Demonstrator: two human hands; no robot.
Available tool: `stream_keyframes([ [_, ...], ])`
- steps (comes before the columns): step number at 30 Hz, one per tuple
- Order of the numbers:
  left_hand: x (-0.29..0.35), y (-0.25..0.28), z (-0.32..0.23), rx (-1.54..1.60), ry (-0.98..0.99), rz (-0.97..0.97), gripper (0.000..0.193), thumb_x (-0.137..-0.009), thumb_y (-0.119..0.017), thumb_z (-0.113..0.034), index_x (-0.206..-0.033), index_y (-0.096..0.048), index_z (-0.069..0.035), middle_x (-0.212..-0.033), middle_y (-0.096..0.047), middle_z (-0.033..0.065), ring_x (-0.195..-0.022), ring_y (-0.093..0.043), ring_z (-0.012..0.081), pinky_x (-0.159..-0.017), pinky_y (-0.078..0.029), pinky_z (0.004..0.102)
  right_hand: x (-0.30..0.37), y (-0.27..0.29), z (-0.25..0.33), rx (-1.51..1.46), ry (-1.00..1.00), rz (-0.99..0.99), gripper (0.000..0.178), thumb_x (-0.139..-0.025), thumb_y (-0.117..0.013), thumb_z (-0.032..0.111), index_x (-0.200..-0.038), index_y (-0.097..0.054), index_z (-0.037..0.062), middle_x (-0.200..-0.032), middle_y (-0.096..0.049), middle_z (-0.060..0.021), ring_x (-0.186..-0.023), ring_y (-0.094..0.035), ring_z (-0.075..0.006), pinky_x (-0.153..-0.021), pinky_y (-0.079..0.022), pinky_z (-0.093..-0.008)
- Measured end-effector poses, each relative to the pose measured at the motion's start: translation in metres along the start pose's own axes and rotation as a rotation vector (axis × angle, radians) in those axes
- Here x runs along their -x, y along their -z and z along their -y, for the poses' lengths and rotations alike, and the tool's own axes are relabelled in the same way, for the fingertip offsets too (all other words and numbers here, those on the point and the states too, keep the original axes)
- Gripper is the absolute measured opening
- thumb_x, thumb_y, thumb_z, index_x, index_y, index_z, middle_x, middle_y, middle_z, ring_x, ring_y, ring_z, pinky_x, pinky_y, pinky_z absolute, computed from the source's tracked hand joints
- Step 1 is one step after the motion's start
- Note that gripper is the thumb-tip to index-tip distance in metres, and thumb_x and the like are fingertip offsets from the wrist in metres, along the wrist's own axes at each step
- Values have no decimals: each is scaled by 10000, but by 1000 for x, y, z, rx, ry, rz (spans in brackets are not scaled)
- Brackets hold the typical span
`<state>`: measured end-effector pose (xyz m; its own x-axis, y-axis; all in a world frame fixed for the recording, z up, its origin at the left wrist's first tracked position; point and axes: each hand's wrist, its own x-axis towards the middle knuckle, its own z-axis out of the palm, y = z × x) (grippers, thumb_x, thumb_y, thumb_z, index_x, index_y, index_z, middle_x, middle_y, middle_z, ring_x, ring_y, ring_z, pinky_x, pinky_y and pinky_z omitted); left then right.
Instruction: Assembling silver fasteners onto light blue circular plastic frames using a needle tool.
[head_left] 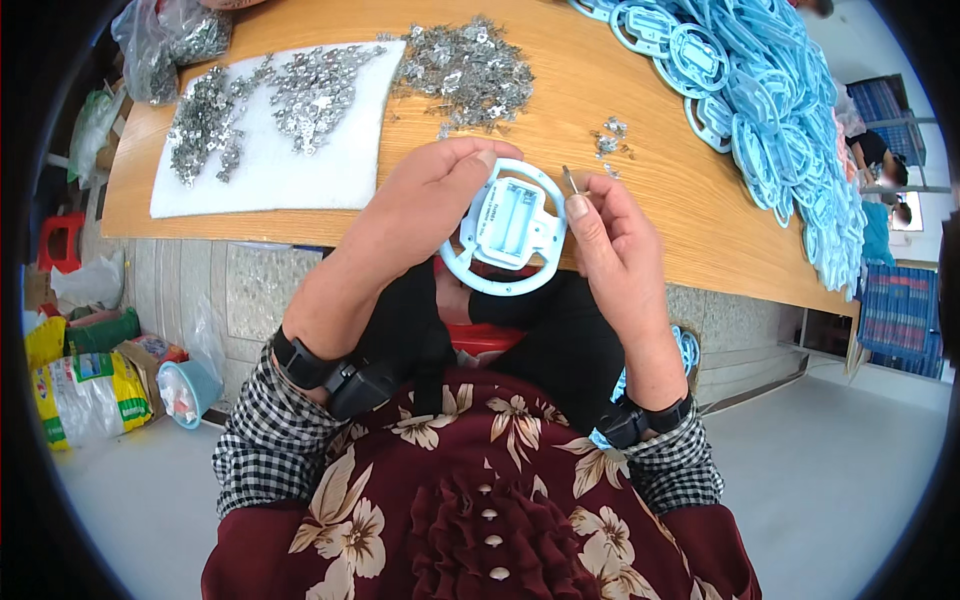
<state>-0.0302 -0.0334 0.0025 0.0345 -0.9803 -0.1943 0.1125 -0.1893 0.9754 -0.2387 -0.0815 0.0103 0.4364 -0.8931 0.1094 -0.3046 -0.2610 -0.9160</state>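
Note:
My left hand [425, 205] grips a light blue plastic toy steering wheel part [512, 225] by its upper left rim. The part is tilted up at the table's near edge, and a rectangular battery compartment shows in its middle. Just right of the rim, my right hand [618, 245] pinches a small, thin metal piece [570, 180] between thumb and fingers. Its lower end is hidden by the fingers, so its exact kind does not show.
Small metal clips lie in heaps on a white foam sheet [270, 195], in a loose pile [465, 75] beside it, and in a little cluster [612, 138]. Blue wheel parts [775, 130] are stacked at the right. A clear bag [150, 55] of metal pieces stands far left.

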Motion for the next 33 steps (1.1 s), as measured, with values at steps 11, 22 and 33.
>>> stream_keyframes([
  [11, 12, -8, -3, -323, -302, 73, 362, -985, -550, -185, -1287, -605, 7, -944, -694, 47, -790, -654, 129, -709, -536, 277, 4, 14, 21, -243, -279, 158, 254, -1022, -568, 234, -1095, -652, 5, -728, -554, 38, -581, -451, -27, -511, -361, -203],
  [22, 15, -9, -7, -243, -161, 68, 369, -1008, -460, -180, -1319, -544, 0, -1001, -671, 143, -834, -679, 243, -750, -548, 346, 7, 18, 21, -370, -188, 106, 270, -1040, -544, 213, -1177, -611, -10, -842, -618, -21, -720, -561, -104, -629, -461, -261],
  [33, 18, -11, 9, 529, -36, 184, 441, -1061, -454, -329, -1304, -537, 29, -950, -658, 111, -769, -667, 184, -673, -559, 298, 10, -16, 36, 126, 196, 7, 205, -960, -614, 15, -1158, -663, 7, -881, -677, -84, -809, -675, -171, -729, -522, -279],
])
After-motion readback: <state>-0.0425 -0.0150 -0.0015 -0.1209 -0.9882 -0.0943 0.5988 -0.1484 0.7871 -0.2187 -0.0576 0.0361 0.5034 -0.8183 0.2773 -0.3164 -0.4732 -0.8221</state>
